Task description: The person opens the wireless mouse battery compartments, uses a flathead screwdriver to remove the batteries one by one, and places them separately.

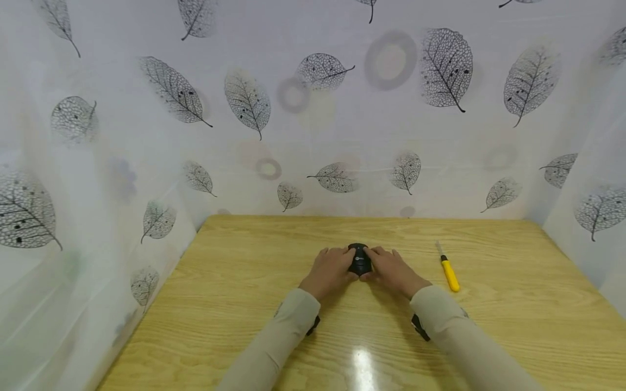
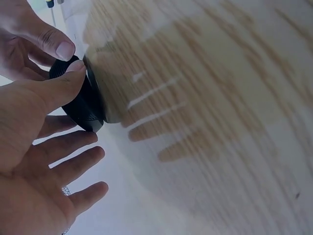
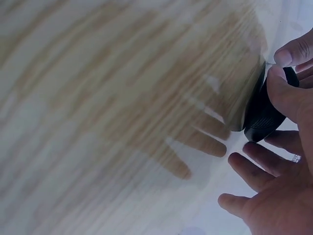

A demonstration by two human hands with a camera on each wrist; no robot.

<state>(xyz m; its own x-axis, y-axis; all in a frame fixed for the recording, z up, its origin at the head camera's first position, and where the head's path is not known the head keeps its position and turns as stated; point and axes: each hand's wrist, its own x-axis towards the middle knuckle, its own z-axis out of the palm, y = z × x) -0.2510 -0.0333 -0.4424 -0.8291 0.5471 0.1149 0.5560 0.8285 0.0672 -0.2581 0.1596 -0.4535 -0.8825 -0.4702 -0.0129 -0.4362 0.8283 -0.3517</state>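
A black computer mouse sits on the wooden table between both hands, a small pale logo on its top. My left hand grips its left side, thumb at the near end and forefinger toward the far end. From the opposite side my right hand pinches it in the same way. In the left wrist view the mouse shows a dark, smooth flank, and the left hand's other fingers are spread past it. Ribbing marks the mouse's side in the right wrist view, where both thumbs lie close together.
A screwdriver with a yellow handle and black collar lies right of the right hand. The wooden table reflects light near its front. Behind it and at both sides hangs a pale curtain printed with dark leaves.
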